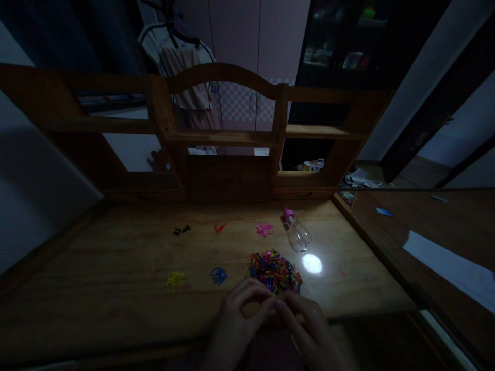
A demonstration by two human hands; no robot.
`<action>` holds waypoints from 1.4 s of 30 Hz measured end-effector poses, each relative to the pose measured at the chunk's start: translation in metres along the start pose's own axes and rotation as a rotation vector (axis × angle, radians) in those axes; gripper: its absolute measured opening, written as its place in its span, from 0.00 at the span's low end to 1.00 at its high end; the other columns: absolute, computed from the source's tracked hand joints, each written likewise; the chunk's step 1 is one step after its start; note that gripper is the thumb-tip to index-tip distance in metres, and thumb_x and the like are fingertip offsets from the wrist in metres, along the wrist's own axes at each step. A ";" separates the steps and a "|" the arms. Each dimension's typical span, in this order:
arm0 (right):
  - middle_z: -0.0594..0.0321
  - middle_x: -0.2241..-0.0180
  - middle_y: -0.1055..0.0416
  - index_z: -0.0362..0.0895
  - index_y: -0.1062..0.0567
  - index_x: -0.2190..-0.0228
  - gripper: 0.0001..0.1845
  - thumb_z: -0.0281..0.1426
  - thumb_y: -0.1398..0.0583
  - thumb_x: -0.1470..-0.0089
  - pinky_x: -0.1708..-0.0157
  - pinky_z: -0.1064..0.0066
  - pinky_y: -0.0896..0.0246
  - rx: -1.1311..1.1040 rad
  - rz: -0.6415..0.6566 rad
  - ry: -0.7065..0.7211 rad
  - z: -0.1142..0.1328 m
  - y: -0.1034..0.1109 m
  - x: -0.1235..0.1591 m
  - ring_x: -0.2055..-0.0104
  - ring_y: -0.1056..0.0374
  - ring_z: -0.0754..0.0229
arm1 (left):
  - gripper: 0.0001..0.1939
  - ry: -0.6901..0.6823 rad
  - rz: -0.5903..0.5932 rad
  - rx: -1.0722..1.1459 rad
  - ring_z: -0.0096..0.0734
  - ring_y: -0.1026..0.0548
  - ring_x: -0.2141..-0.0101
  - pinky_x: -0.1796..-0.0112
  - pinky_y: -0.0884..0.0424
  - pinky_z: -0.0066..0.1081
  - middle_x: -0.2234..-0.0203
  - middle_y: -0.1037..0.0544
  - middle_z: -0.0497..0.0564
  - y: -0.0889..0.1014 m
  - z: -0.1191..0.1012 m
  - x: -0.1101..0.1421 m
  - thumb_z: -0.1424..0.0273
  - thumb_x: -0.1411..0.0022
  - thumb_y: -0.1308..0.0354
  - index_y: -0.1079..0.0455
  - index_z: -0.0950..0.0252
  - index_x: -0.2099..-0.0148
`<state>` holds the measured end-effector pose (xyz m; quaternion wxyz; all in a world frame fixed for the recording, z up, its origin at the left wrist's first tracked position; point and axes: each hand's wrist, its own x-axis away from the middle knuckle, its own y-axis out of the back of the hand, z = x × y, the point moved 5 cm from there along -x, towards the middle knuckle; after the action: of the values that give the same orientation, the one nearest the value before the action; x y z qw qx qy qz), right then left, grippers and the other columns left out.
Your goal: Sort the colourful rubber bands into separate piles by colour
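A heap of small mixed-colour bands (274, 270), thin and loop-like, lies on the wooden desk (127, 288) just beyond my fingers. My left hand (245, 314) is closed in a pinch at the heap's near edge. Its fingertips meet those of my right hand (309, 322), which pinches too. A tiny yellowish bit shows between them, too small to make out. Sorted by colour, little piles lie around: yellow bands (175, 281), blue bands (218, 275), black bands (181, 230), red bands (220, 227) and pink bands (264, 229).
A clear bulb-shaped bottle (299, 236) with a pink cap lies on its side behind the heap. Wooden shelving (222, 136) rises along the desk's back edge. To the right, a lower brown surface bears a white paper strip (450, 268) and a blue card (383, 212).
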<state>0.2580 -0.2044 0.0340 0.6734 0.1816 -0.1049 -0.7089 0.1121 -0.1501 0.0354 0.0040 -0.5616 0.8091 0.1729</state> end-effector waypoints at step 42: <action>0.62 0.63 0.31 0.46 0.26 0.66 0.05 0.25 0.40 0.41 0.60 0.67 0.39 0.326 -0.106 0.195 -0.027 0.007 -0.071 0.60 0.33 0.57 | 0.10 0.048 -0.079 -0.402 0.33 0.28 0.55 0.52 0.31 0.33 0.57 0.28 0.49 0.023 0.050 -0.020 0.73 0.32 0.51 0.30 0.59 0.55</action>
<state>0.2767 -0.1316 0.0200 0.6038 0.3613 -0.1425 -0.6961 0.0888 -0.1102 -0.0016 -0.1208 -0.5865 0.7354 0.3172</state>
